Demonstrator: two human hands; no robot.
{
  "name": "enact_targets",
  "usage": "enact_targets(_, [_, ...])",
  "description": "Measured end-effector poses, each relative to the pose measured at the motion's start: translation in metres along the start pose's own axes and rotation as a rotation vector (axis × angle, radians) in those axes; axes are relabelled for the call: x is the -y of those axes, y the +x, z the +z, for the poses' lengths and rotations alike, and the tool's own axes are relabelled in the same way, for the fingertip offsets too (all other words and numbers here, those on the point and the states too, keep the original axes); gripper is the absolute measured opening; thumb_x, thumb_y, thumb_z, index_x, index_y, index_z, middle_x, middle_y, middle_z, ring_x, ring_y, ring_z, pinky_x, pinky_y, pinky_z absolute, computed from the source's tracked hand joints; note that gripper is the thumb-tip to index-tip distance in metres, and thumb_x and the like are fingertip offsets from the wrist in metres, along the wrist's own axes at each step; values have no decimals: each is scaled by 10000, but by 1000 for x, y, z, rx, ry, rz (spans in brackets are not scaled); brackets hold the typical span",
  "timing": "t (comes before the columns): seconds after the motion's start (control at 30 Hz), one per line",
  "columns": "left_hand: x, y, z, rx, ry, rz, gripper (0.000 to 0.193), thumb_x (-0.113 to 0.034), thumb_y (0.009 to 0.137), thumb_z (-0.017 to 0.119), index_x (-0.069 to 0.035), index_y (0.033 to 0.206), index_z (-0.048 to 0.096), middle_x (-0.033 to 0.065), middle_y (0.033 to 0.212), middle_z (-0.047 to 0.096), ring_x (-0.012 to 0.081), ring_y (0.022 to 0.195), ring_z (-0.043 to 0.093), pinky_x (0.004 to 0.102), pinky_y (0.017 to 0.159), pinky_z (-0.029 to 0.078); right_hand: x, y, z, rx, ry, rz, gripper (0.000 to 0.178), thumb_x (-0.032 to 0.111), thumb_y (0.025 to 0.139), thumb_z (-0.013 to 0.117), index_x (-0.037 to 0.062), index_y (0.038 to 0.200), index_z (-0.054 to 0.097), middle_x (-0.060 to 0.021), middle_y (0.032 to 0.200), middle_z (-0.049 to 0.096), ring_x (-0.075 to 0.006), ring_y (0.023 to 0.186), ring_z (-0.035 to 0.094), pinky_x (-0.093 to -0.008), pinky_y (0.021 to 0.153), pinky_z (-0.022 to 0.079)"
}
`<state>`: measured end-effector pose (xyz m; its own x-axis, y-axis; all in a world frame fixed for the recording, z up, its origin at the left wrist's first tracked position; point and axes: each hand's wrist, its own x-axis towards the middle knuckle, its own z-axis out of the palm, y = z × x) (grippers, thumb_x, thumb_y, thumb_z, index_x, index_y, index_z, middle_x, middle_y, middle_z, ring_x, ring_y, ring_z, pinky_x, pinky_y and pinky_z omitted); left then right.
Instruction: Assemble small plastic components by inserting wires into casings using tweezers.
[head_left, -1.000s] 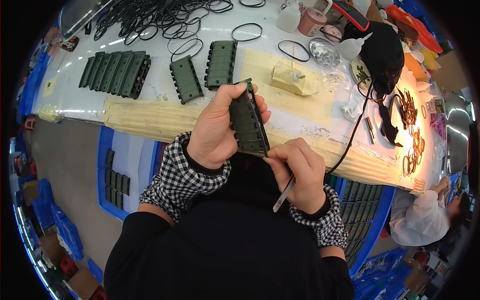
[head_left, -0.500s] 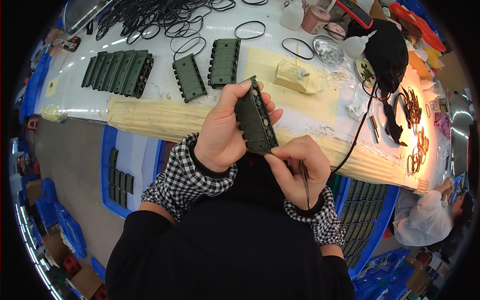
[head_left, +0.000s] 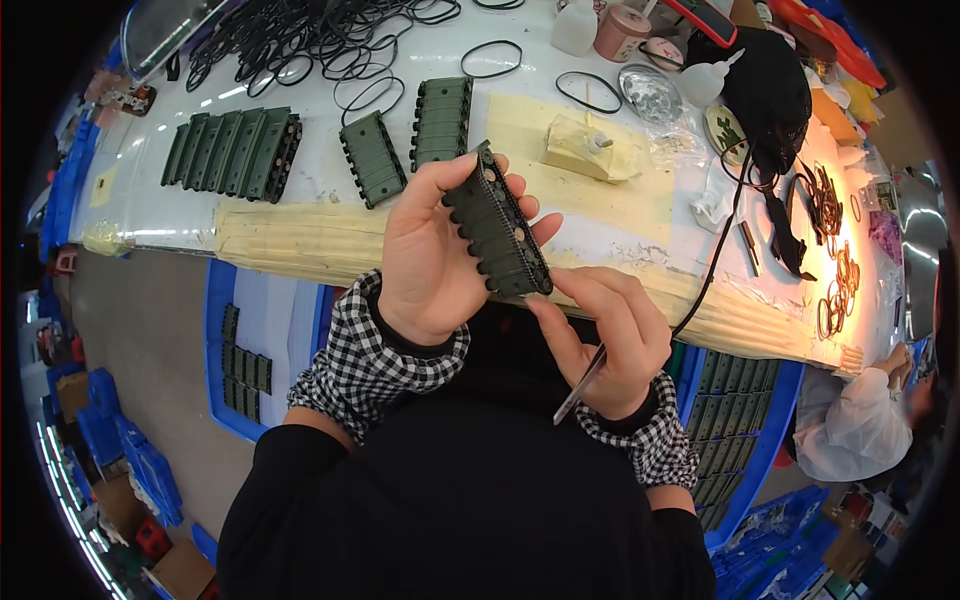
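My left hand [head_left: 425, 255] is closed around a dark green ribbed plastic part [head_left: 490, 235]. A row of round wheels and a black band run along the part's side. Near its lower end, the thumb and forefinger of my right hand [head_left: 615, 335] touch or nearly touch it. A thin metal tool, tweezers-like, [head_left: 583, 387] is tucked in that hand's curled fingers, its tip pointing down and left. On the bench beyond lie similar green parts: a side-by-side group [head_left: 232, 155], a single one [head_left: 373, 160] and another [head_left: 442, 120].
Black rubber loops [head_left: 290, 40] are heaped at the back left; one loop [head_left: 588, 92] lies by a tape-wrapped block [head_left: 590, 148]. A black cable [head_left: 715, 255] crosses the bench at right. Blue trays of green parts stand below, left [head_left: 214, 350] and right [head_left: 745, 515]. A person [head_left: 855, 425] sits far right.
The held part has shifted slightly left and tilted more. My right fingers have spread a little, and the metal tool has swung outward, its tip now further left.
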<state>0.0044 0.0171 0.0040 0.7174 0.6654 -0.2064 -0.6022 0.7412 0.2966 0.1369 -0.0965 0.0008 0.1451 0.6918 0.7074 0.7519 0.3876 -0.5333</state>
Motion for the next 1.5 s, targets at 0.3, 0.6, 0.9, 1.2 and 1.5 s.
enact_targets(0.3, [2,-2,2,-92,-57,-17,218,-235,929,536,-41,1008,596,83,912,633,207,856,629,401,951,509,-7,2,-10,100,-352,-252,274,106,727,780,10,967,691,-67,873,682,-151,600,619,-250,483,428])
enact_targets(0.6, [-1,2,-3,6,-130,-102,250,-258,930,507,-27,972,592,93,920,601,233,895,606,429,982,483,-9,2,-11,23,-105,-126,333,155,686,815,26,967,690,-69,857,680,-166,591,618,-255,478,434])
enact_targets(0.9, [3,4,-7,47,-172,-176,251,-277,901,497,-40,953,564,61,872,561,217,856,575,459,1027,440,-15,0,-10,57,-56,-166,286,108,681,802,50,944,704,-47,834,679,-152,567,596,-250,475,422])
enact_targets(1.2, [5,2,-7,99,4,-92,248,-293,888,454,-70,937,550,58,858,563,209,837,573,480,1044,408,-8,1,-16,122,-13,-74,248,87,684,796,56,911,703,-52,820,674,-177,607,616,-262,499,438])
enact_targets(1.5, [12,-5,2,31,538,225,193,-232,886,470,-58,965,498,87,878,573,199,885,590,479,1046,394,5,12,-13,60,153,279,187,5,731,752,17,901,675,-75,798,638,-129,555,550,-230,497,404])
